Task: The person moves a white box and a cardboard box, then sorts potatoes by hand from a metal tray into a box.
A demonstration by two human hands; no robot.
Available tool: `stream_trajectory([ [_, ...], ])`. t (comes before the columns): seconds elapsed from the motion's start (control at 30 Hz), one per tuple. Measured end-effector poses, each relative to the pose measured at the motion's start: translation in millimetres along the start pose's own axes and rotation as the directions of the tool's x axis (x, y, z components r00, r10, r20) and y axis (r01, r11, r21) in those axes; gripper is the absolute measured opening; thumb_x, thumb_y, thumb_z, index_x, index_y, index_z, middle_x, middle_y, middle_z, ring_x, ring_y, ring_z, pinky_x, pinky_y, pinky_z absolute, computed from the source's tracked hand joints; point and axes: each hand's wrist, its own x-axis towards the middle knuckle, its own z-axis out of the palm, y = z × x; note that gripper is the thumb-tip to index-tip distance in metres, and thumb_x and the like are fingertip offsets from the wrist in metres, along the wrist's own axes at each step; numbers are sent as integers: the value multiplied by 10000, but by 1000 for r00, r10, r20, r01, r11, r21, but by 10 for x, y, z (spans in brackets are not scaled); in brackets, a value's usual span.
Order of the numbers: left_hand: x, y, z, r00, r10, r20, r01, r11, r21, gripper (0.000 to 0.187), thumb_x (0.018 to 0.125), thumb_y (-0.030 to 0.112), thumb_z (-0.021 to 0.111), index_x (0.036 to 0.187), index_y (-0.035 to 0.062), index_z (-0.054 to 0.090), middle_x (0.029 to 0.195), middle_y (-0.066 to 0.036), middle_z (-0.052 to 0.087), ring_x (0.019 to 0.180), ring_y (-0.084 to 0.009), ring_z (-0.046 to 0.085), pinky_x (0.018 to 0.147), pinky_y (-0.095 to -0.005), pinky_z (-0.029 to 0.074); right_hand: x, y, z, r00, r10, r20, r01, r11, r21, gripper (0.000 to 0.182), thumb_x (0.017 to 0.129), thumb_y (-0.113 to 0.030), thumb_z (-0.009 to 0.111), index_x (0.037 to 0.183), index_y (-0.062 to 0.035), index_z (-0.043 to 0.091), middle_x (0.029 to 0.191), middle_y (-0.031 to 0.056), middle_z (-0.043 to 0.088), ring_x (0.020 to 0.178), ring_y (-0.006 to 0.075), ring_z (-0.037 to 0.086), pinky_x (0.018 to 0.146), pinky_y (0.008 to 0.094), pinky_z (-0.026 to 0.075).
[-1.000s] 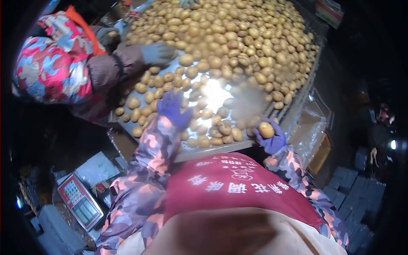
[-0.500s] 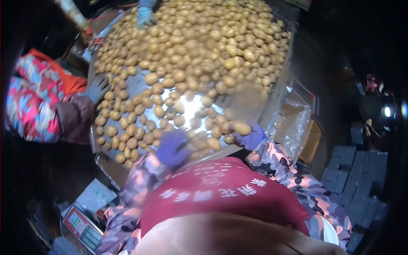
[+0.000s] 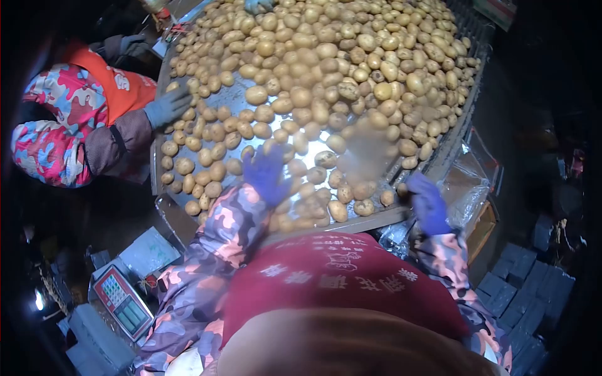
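Across rimmed table [image 3: 232, 97], loose potatoes [image 3: 256, 95], left hand [image 3: 268, 175] among them

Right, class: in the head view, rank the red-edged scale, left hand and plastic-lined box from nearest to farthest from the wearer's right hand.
From the right hand:
1. Plastic-lined box: right beside it, outward.
2. Left hand: to the left, among potatoes.
3. Red-edged scale: lower left.

Produce packing or sorting area, likely a warehouse. Potatoes [image 3: 382, 91] heaped across a broad metal surface [image 3: 229, 94]; workers in aprons [image 3: 342, 269] and gloves. Digital scale [image 3: 123, 302] below the surface's near left corner; plastic-lined box [image 3: 465, 182] beside its right edge; grey blocks [image 3: 523, 282] stacked on the right.
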Motion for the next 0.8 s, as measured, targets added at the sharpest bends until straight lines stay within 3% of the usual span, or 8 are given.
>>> stream_trajectory([
  [0.07, -60, 127, -131, 989, 28, 146, 18, 951, -309, 655, 824, 392, 684, 1361, 54, 523, 1402, -228, 499, 1296, -452, 462, 1075, -599, 328, 454, -272, 417, 865, -290, 410, 276, 957, 94, 318, 959, -148, 530, 1245, -85, 654, 1266, 175, 631, 1289, 342, 530, 1084, 464, 422],
  [0.1, -163, 207, -166, 997, 69, 35, -58, 962, -267, 638, 819, 378, 691, 1343, 51, 533, 1371, -227, 519, 1245, -445, 492, 1052, -594, 344, 431, -356, 873, 822, -302, 482, 203, 947, 248, 340, 954, -193, 554, 1269, -98, 642, 1319, 154, 604, 1313, 337, 507, 1097, 480, 405],
  [0.17, -431, 362, -208, 969, 173, -177, -201, 967, -155, 603, 809, 351, 705, 1306, 43, 554, 1308, -226, 558, 1144, -431, 552, 1005, -584, 378, 418, -350, 1275, 775, -291, 561, 109, 936, 335, 369, 943, -251, 584, 1283, -116, 633, 1356, 127, 580, 1310, 329, 496, 1095, 493, 387],
  [0.37, -721, 174, -391, 947, 252, -198, -299, 917, -263, 431, 839, 196, 683, 1233, 41, 607, 1215, -201, 610, 1045, -417, 581, 941, -527, 436, 966, -123, 1459, 808, -84, 584, 111, 994, -10, 355, 900, -300, 617, 1215, -138, 652, 1256, 103, 602, 1159, 317, 556, 1009, 473, 385],
  [0.47, -539, 167, -433, 983, -178, -42, 109, 754, -648, 387, 905, 203, 631, 1249, 29, 608, 1135, -190, 659, 1019, -401, 619, 901, -487, 482, 1007, 196, 1023, 861, -98, 499, 224, 954, -199, 317, 885, -262, 624, 1167, -120, 663, 1171, 124, 627, 1110, 327, 564, 963, 473, 398],
  [0.53, -243, 148, -382, 933, -343, 112, 328, 676, -660, 404, 925, 254, 618, 1256, 24, 602, 1118, -190, 671, 998, -389, 638, 866, -469, 502, 1022, 243, 949, 905, -112, 411, 217, 951, -219, 299, 880, -241, 629, 1144, -107, 665, 1129, 140, 641, 1076, 342, 574, 940, 475, 412],
  [0.63, 280, 86, -272, 900, -392, 189, 431, 866, -254, 446, 936, 334, 612, 1258, 26, 597, 1105, -184, 684, 976, -368, 661, 826, -452, 523, 834, 116, 907, 958, -91, 273, 121, 988, -94, 285, 878, -221, 639, 1128, -88, 664, 1094, 164, 655, 1024, 371, 597, 919, 477, 441],
  [0.8, 708, 88, -237, 886, -358, 295, 442, 842, -308, 487, 923, 387, 623, 1264, 40, 593, 1100, -167, 691, 967, -344, 671, 804, -444, 532, 762, -267, 948, 935, -222, 277, 230, 973, 4, 261, 886, -196, 638, 1108, -62, 665, 1065, 169, 674, 980, 374, 625, 890, 465, 476],
])
